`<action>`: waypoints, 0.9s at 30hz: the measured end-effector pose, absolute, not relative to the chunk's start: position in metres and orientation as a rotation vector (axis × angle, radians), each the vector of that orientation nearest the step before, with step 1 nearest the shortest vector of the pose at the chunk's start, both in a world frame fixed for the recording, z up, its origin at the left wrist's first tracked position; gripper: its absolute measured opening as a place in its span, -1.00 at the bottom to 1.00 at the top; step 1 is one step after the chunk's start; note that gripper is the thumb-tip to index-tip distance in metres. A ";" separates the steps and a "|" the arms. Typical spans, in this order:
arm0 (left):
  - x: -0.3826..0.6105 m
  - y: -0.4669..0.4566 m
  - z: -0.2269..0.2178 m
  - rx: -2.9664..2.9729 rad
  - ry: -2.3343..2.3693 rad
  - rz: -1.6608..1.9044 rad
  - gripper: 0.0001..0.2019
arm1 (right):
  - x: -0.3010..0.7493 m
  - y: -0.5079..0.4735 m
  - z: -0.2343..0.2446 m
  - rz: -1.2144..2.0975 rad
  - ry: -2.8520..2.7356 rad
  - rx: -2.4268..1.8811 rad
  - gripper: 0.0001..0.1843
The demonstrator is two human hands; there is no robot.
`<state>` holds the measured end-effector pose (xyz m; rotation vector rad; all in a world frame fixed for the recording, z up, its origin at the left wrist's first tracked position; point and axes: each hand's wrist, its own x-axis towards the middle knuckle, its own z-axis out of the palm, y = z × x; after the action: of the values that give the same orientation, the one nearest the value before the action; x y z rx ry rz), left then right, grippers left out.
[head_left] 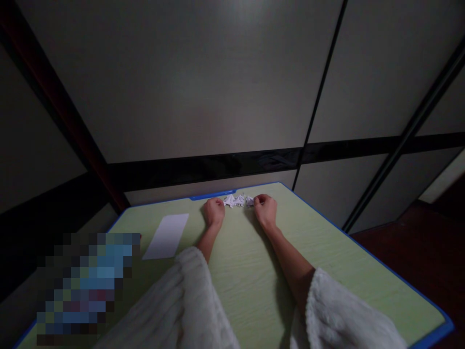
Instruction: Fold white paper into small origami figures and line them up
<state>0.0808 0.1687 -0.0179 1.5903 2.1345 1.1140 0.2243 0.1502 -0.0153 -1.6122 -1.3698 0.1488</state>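
Several small pieces of folded white paper (239, 200) stand in a short row near the far edge of the table. At the left end of the row is my left hand (214, 211), its fingers closed in a pinch at the side of the leftmost folded paper (229, 200). My right hand (266, 211) pinches the right side of another folded paper (249, 201), slightly apart from the other pieces. Both fingertips are partly hidden by the hands. The exact folded shapes are too small to make out.
A flat white sheet of paper (167, 236) lies left of my left hand on the pale green table (247, 281), which has a blue rim. A blurred-out bluish item (90, 286) is at the near left. Wardrobe panels (203, 97) rise right behind the table.
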 end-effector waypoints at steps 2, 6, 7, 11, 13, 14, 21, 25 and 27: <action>0.084 0.166 -0.016 1.619 2.113 1.119 -0.88 | 0.224 0.150 -0.015 0.156 -1.373 -1.617 -0.71; 0.087 0.163 -0.015 1.655 2.092 1.157 -0.84 | 0.224 0.150 -0.014 0.169 -1.385 -1.628 -0.70; 0.086 0.163 -0.015 1.665 2.086 1.166 -0.84 | 0.225 0.150 -0.014 0.170 -1.385 -1.633 -0.70; 0.083 0.165 -0.017 1.683 2.071 1.177 -0.86 | 0.226 0.151 -0.015 0.164 -1.380 -1.660 -0.68; 0.081 0.166 -0.019 1.695 2.060 1.156 -0.82 | 0.227 0.151 -0.015 0.155 -1.385 -1.674 -0.66; 0.080 0.166 -0.020 1.705 2.052 1.142 -0.78 | 0.227 0.150 -0.015 0.149 -1.392 -1.680 -0.66; 0.084 0.135 -0.019 1.816 2.022 1.157 -0.84 | 0.217 0.133 -0.009 0.075 -1.557 -1.698 -0.68; 0.086 0.090 -0.012 1.978 1.969 1.148 -0.78 | 0.202 0.110 -0.002 0.061 -1.732 -1.670 -0.72; 0.079 0.064 -0.006 2.112 1.913 1.090 -0.79 | 0.192 0.097 0.002 0.066 -1.847 -1.635 -0.74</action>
<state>0.0794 0.0643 -0.0056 2.1118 1.9127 1.0897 0.1916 0.0968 0.0022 -1.6349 -1.8466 0.0664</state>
